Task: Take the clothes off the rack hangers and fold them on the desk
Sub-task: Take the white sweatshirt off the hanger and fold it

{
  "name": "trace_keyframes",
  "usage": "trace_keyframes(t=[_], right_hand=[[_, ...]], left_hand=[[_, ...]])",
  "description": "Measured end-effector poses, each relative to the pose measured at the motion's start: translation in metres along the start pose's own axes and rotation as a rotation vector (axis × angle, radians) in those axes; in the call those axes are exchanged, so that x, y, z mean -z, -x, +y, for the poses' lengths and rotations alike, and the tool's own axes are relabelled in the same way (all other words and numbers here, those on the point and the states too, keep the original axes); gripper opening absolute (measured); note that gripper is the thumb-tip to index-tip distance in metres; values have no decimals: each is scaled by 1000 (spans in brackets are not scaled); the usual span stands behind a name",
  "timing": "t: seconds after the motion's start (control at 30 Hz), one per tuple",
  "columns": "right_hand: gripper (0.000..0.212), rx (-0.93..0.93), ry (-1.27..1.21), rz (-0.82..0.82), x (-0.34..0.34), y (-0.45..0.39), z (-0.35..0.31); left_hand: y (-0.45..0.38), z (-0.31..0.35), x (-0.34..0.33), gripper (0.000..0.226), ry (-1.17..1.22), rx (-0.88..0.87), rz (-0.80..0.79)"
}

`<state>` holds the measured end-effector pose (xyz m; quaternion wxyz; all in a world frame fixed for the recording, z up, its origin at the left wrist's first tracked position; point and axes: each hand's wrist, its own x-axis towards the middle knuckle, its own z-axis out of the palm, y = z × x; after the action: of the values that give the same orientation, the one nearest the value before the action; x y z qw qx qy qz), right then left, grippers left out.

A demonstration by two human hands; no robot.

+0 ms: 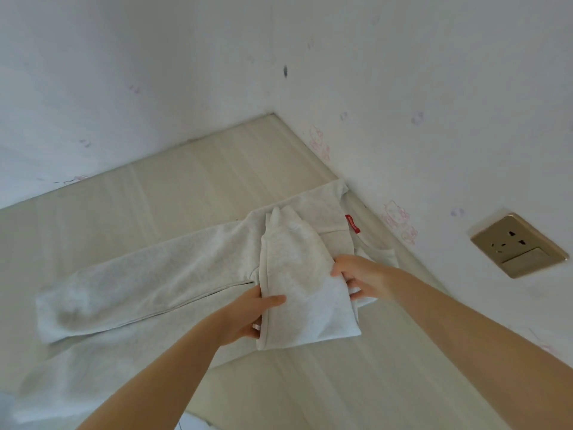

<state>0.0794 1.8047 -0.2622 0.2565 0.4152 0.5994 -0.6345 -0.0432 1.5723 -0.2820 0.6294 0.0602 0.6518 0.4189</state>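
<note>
Folding is judged to be partway done: a pale grey garment (198, 274) is already off its hanger and spread on the light wooden desk (186, 187), one part doubled over, a long section to the left still flat. Nearest, the folded panel's left edge is gripped by the left hand (248, 315), thumb on top and fingers curled beneath. Its right edge is pinched by the right hand (356, 274), fingers partly tucked under. Farther off, a small red tag (353, 224) is seen near the wall. No rack or other clothes are shown.
</note>
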Motion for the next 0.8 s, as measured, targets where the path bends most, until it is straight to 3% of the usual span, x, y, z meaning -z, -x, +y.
trace_keyframes(t=[0.1,0.2,0.37,0.43,0.53,0.67,0.73,0.8], right_hand=[[42,67,-24,101,-2,-10,-22],[37,287,58,199,-4,-12,-62],[48,492,197,138,3,-7,-121],[47,448,386,132,2,-17,-119],[53,256,621,97,0,-38,-94],[57,127,266,125,7,-35,-64],[62,111,109,11,17,-34,-47],[70,84,159,-96,25,-33,-31]], left_hand=[[-8,10,-2,68,89,-83,7],[-13,25,-7,68,187,-236,-30],[-23,44,-7,87,227,-388,22],[-28,42,-3,87,181,-343,6],[-36,37,8,64,310,-219,-33],[-55,51,30,45,536,-208,194],[-65,62,40,48,522,-244,292],[-71,74,50,46,485,-278,353]])
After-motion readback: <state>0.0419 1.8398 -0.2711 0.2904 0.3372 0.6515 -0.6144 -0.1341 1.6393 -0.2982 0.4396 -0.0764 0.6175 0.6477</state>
